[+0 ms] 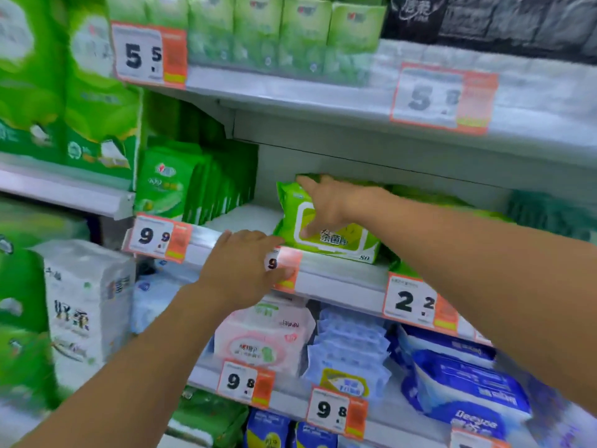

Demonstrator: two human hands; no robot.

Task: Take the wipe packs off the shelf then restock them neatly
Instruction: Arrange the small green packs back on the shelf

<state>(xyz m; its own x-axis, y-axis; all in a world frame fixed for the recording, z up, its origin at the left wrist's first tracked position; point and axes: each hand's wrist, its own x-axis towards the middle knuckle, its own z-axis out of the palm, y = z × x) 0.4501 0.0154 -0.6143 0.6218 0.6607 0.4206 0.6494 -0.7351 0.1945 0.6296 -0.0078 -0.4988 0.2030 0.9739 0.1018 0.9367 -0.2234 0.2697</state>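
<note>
- Two bare forearms reach up from the bottom corners toward the middle grey metal shelf.
- Left hand lies flat over the shelf's front rail, fingers straight and together, fingertips pressing on an orange-and-white price tag clipped there — it grips nothing.
- Right hand is spread wide over the bright green soft plastic wipe pack with a white flap label: the forefinger reaches along the pack's top back edge while the thumb presses down on the white label at its front.
- That green wipe pack lies flat on the middle shelf, its front edge at the rail, just right of the left hand; more green packs lie behind and to its right, partly hidden by the right arm.
- Upright dark green packets stand at the shelf's left end, with bare shelf floor between them and the wipe pack.
- Below, a pink-and-white wipe pack and pale blue wipe packs sit on the next shelf down.
</note>
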